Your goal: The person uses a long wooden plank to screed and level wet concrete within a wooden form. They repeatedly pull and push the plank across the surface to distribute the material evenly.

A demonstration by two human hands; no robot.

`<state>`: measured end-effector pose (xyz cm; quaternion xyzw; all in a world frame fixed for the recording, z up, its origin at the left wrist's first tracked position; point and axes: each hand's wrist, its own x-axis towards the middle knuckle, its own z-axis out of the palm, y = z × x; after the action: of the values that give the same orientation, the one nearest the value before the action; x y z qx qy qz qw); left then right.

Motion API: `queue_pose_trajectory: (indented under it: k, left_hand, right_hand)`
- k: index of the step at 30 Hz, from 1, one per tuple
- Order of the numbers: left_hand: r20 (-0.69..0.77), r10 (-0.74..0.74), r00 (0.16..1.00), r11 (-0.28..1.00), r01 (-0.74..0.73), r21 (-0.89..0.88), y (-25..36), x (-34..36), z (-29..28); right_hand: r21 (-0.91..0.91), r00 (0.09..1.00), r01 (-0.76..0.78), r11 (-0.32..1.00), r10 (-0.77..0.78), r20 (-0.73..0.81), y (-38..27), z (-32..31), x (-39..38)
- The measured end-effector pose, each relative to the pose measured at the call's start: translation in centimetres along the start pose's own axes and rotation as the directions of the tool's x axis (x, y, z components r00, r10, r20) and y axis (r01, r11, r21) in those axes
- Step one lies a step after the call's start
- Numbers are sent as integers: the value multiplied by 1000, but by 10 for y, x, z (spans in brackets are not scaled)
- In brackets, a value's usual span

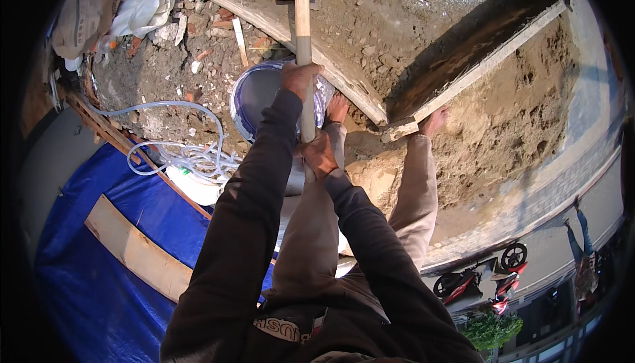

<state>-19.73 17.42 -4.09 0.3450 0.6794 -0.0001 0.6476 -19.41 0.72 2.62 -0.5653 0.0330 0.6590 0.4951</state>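
A hoe (pixel 303 25) with a long pale wooden handle stretches away from me, its flat grey blade partly cut off at the top edge. My left hand (pixel 301 78) is wrapped round the handle farther up. Lower down, near the handle's end, my right hand (pixel 319 154) grips it too. The blade lies over wet, grey-brown sandy mix (pixel 370 12) inside a frame of wooden boards (pixel 486 58). Just left of my left hand stands a round bucket (pixel 258 95) holding greyish liquid; my forearm and the handle cover part of it.
My bare feet stand by the boards' corner, with a sand heap (pixel 503 118) to the right. Rubble, a paper sack (pixel 86 15) and a coiled clear hose (pixel 192 151) lie left. Below is a blue tarp (pixel 86 264). A motorbike (pixel 483 277) and a person (pixel 585 257) are lower right.
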Motion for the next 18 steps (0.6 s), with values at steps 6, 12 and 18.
queue_pose_trajectory:
  k: [6, 12, 18]
  left_hand:
    - [-4, 53, 999, 998, -53, 24, 25, -30, 28]
    - [93, 243, 966, 963, -228, -144, 51, -57, 43]
    - [-43, 83, 996, 995, -85, -46, 5, -35, -4]
  right_hand:
    - [56, 990, 136, 989, -134, -33, 3, -10, -18]
    - [4, 985, 175, 985, -175, -3, -38, -7, -18]
    - [-19, 993, -83, 996, 84, 84, -4, 8, -20]
